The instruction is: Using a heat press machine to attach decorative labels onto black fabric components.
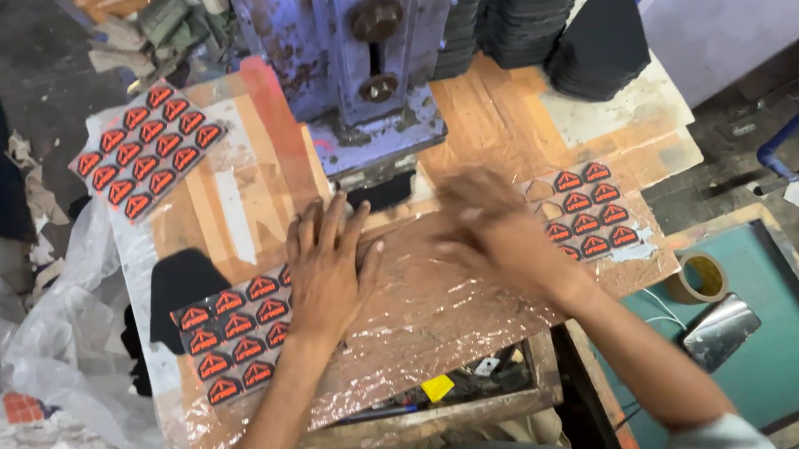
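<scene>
Pressing flat, my left hand (324,268) lies with fingers spread apart on the crinkled, glossy film (411,323) that covers the board (469,126). My right hand (496,234) is motion-blurred over the same film just right of it; I cannot tell how its fingers stand. Neither hand grips anything I can make out. Under my left palm's edge sits a dark sheet (232,339) of orange, arch-shaped patches in neat rows; a second sheet (587,211) lies just beyond my right hand, a third (148,148) well apart at the far left. Between my hands, farther back, stands a chipped blue metal press (356,59). Stacks of black shield-shaped pieces (590,47) rise behind it. A tape roll (698,276) rests on the green tray (785,351).
</scene>
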